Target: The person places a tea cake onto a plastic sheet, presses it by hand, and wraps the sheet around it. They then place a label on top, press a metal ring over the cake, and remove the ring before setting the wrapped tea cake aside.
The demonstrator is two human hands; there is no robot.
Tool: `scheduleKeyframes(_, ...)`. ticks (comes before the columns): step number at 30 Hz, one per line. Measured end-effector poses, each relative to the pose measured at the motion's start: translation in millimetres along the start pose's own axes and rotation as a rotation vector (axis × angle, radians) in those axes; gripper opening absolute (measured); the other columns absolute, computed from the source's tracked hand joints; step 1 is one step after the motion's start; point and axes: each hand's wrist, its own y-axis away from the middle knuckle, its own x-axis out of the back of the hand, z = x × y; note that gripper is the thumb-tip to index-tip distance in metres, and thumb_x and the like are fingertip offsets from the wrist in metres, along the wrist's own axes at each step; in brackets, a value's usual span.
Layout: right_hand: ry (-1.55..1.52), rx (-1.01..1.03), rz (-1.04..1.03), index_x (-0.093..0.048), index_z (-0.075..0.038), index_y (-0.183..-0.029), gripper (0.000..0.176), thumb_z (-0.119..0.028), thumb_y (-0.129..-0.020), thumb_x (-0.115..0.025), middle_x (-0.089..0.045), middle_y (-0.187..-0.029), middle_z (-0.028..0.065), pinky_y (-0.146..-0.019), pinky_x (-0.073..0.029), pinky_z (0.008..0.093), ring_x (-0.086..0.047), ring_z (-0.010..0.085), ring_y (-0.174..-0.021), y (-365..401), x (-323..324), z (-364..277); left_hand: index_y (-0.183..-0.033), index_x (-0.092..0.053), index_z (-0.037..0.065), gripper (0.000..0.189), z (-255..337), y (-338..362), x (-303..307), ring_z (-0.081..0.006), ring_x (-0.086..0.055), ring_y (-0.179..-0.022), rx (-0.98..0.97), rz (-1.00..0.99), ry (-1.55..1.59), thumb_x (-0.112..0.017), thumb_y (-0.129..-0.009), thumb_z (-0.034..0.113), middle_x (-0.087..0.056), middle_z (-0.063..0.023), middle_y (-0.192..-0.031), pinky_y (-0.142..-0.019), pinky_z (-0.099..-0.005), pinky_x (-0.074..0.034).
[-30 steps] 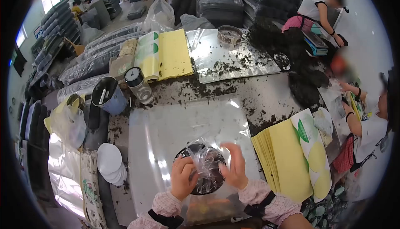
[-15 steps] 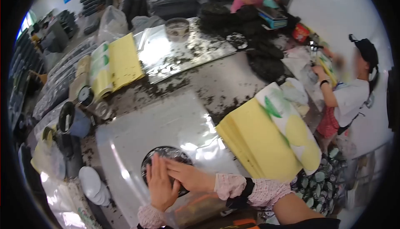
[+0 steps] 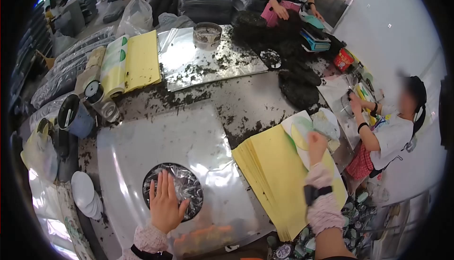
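At seven o'clock in your view, black disc (image 3: 190, 190): it lies on the clear sheet (image 3: 156, 132) spread over the tabletop (image 3: 257, 94), with crinkled film (image 3: 178, 171) across its face.
Your left hand (image 3: 165, 208): palm down on the film, fingers straight and slightly apart, thumb splayed to the side.
Your right hand (image 3: 317, 147): between three and four o'clock, over the printed paper (image 3: 297, 130); its fingers are curled together, and you cannot tell from this angle whether they hold anything.
Yellow paper (image 3: 279, 179): stacked at five o'clock, beside the clear sheet.
White rounds (image 3: 84, 190): overlapping at eight o'clock.
Blue bucket (image 3: 81, 123): nine o'clock, near the lidded jar (image 3: 101, 101).
Silver board (image 3: 215, 70): twelve o'clock, strewn with dark scraps, a round tub (image 3: 207, 34) at its far edge.
Co-worker (image 3: 397, 132): at three o'clock from you.
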Motion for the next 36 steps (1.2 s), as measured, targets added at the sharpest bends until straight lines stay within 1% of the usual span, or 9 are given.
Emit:
scheduleKeyframes(5, -0.387, 0.278, 0.213, -0.073, -0.001, -0.099, 0.025, -0.022, -0.102, -0.06, -0.069, -0.082, 0.0012, -0.07, -0.049, 0.0266, -0.059, 0.0073, -0.075, 11, 141, -176, -0.148, -0.034, -0.013, 0.088, -1, 3, -3, -0.0399, -0.026, -0.151, 0.012, 0.003, -0.017, -0.062, -0.092, 0.049, -0.03, -0.0294, -0.159, -0.122, -0.054, -0.015)
scheduleKeyframes(10, -0.204, 0.923, -0.425, -0.038, 0.005, -0.149, 0.07, -0.03, -0.094, -0.065, -0.043, -0.153, 0.023, -0.11, -0.043, 0.0421, -0.049, 0.0327, -0.135, 154, 18, -244, -0.147, -0.038, -0.009, 0.084, -2, 6, -10, -0.0383, -0.028, -0.15, -0.018, 0.042, -0.066, -0.063, -0.092, 0.048, -0.035, -0.0264, -0.157, -0.122, -0.0535, -0.017)
scheduleKeyframes(13, -0.394, 1.144, -0.764, -0.036, 0.008, -0.149, 0.088, -0.04, -0.086, -0.072, -0.039, -0.154, 0.0256, -0.12, -0.03, 0.0486, -0.035, 0.0392, -0.146, 222, -26, -268, -0.143, -0.055, 0.016, 0.056, -20, 9, -24, -0.0302, -0.046, -0.14, -0.161, 0.142, 0.333, -0.064, -0.092, 0.038, -0.054, -0.0068, -0.147, -0.119, -0.0488, -0.029)
scheduleKeyframes(21, -0.505, 1.099, -0.973, -0.027, 0.006, -0.154, 0.09, -0.05, -0.093, -0.061, -0.038, -0.155, 0.0257, -0.122, -0.018, 0.057, -0.033, 0.0374, -0.147, 209, -28, -312, -0.148, -0.047, 0.014, 0.06, -26, 22, -38, -0.0277, -0.048, -0.138, -0.158, 0.08, 0.181, -0.065, -0.094, 0.034, -0.05, -0.0074, -0.15, -0.117, -0.0438, -0.034)
scheduleKeyframes(25, -0.751, 0.698, -1.152, -0.021, 0.005, -0.156, 0.093, -0.054, -0.094, -0.057, -0.03, -0.16, 0.0244, -0.121, -0.016, 0.0597, -0.027, 0.0387, -0.15, 227, -81, -319, -0.15, -0.043, 0.009, 0.06, -25, 20, -10, -0.0329, -0.048, -0.137, -0.007, 0.026, 0.811, -0.063, -0.095, 0.023, -0.046, -0.0137, -0.153, -0.114, -0.0454, -0.038)
scheduleKeyframes(27, -0.583, 1.035, -0.966, -0.025, -0.002, -0.158, 0.084, -0.053, -0.097, -0.051, -0.024, -0.164, 0.0215, -0.119, -0.012, 0.0646, -0.022, 0.039, -0.152, 231, -79, -319, -0.149, -0.043, 0.006, 0.06, -37, 15, 15, -0.0358, -0.049, -0.136, 0.164, -0.055, 1.29, -0.064, -0.093, 0.018, -0.045, -0.0176, -0.152, -0.112, -0.0467, -0.04)
scheduleKeyframes(28, -0.45, 1.155, -0.922, -0.025, -0.004, -0.158, 0.081, -0.053, -0.098, -0.05, -0.024, -0.164, 0.0207, -0.119, -0.011, 0.0656, -0.02, 0.0391, -0.153, 233, -72, -323, -0.145, -0.046, 0.002, 0.059, -41, 16, 26, -0.0395, -0.049, -0.135, 0.26, 0.265, 1.514, -0.065, -0.092, 0.017, -0.044, -0.0228, -0.151, -0.111, -0.0491, -0.041)
scheduleKeyframes(31, -0.32, 1.232, -0.879, -0.029, -0.01, -0.158, 0.081, -0.053, -0.094, -0.053, -0.023, -0.165, 0.0181, -0.117, -0.007, 0.0695, -0.016, 0.0403, -0.154, 246, -77, -323, -0.145, -0.047, 0.001, 0.059, -54, 12, 32, -0.0408, -0.049, -0.135, -0.052, 0.234, 0.427, -0.066, -0.092, 0.02, -0.042, -0.0234, -0.153, -0.112, -0.0495, -0.04)
scheduleKeyframes(36, -0.267, 1.128, -0.955, -0.034, -0.008, -0.155, 0.084, -0.051, -0.088, -0.059, -0.026, -0.163, 0.0216, -0.118, -0.006, 0.0698, -0.016, 0.0421, -0.152, 244, -84, -328, -0.15, -0.043, 0.002, 0.071, -33, -20, 2, -0.0345, -0.027, -0.15, -0.265, -0.076, 0.097, -0.053, -0.095, 0.045, -0.036, -0.016, -0.159, -0.122, -0.055, -0.013)
